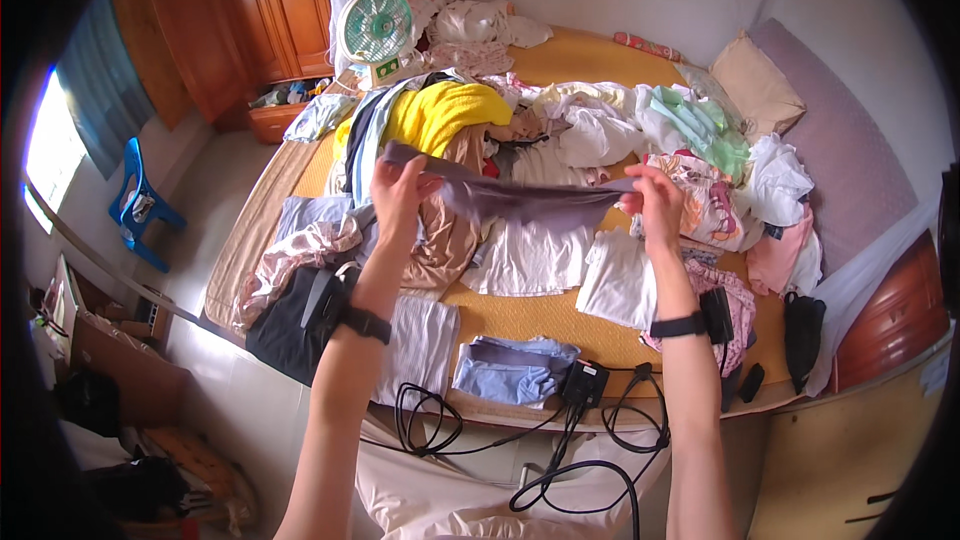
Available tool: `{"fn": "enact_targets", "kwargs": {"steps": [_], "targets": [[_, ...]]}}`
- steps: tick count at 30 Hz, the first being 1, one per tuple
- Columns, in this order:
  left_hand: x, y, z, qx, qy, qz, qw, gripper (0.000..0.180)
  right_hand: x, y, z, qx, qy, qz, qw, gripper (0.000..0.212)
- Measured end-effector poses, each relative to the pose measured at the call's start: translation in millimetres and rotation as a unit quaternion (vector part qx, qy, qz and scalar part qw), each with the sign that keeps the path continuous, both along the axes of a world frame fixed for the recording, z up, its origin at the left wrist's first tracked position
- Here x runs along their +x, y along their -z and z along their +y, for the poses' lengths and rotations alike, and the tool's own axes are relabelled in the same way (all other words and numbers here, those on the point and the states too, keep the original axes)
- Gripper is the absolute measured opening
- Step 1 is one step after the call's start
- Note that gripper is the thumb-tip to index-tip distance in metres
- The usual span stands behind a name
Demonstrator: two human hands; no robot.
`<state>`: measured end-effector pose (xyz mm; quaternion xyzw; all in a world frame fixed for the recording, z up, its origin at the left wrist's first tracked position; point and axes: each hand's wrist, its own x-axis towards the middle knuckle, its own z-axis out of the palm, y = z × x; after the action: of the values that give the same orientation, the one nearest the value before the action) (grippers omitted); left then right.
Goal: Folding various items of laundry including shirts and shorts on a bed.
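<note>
Two hands are raised above the bed with its orange-yellow woven mat. The left hand has its fingers closed on one end of a grey-purple thin fabric garment; the right hand has its fingers pinched shut on the other end. The garment is one piece, stretched taut between the two sets of fingers and held clear of the bed.

Each wrist carries one black band – two in total.

Beyond the left fingers lies one bright yellow cloth garment. Beneath the stretched garment, between the two sets of fingers, lies one white top; just below the right fingers lies a second white folded piece.

Below the left fingers, towards the near edge of the bed, there is one black garment, one pale striped folded cloth and one folded pale-blue cloth stack. Beside that stack sits one black box-shaped power adapter with black cables looping off the bed edge.

Far beyond the left fingers stands one white-and-green round desk fan. Far beyond the right fingers rests one beige square pillow. One blue plastic chair stands on the floor, well to the left of the left fingers.
</note>
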<state>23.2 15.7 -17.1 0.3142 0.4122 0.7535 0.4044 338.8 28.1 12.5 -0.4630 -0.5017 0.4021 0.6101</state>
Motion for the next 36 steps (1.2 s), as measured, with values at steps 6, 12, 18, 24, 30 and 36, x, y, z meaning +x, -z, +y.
{"fn": "enact_targets", "kwargs": {"steps": [6, 12, 18, 24, 30, 36], "targets": [[1, 67, -64, -0.061, -0.061, 0.012, 0.996, 0.019, 13, 75, -57, -0.074, -0.009, -0.056, 0.996, 0.015], [-6, 198, -132, -0.406, 0.043, -0.030, 0.912, 0.020, 36, 171, -99, -0.333, -0.093, -0.275, 0.897, 0.011], [-30, 233, -137, -0.451, 0.038, 0.224, 0.863, 0.038, -4, 182, -108, -0.127, -0.057, -0.568, 0.811, 0.027], [-31, 200, -100, -0.464, 0.027, 0.443, 0.767, 0.046, -131, 193, -109, -0.013, -0.239, -0.380, 0.894, 0.028], [-53, 201, -31, -0.295, -0.061, 0.534, 0.790, 0.028, -215, 232, -120, 0.090, -0.226, -0.393, 0.887, 0.037], [-47, 210, 18, -0.331, 0.018, 0.564, 0.756, 0.024, -231, 246, -119, 0.053, -0.243, -0.487, 0.837, 0.044]]}}
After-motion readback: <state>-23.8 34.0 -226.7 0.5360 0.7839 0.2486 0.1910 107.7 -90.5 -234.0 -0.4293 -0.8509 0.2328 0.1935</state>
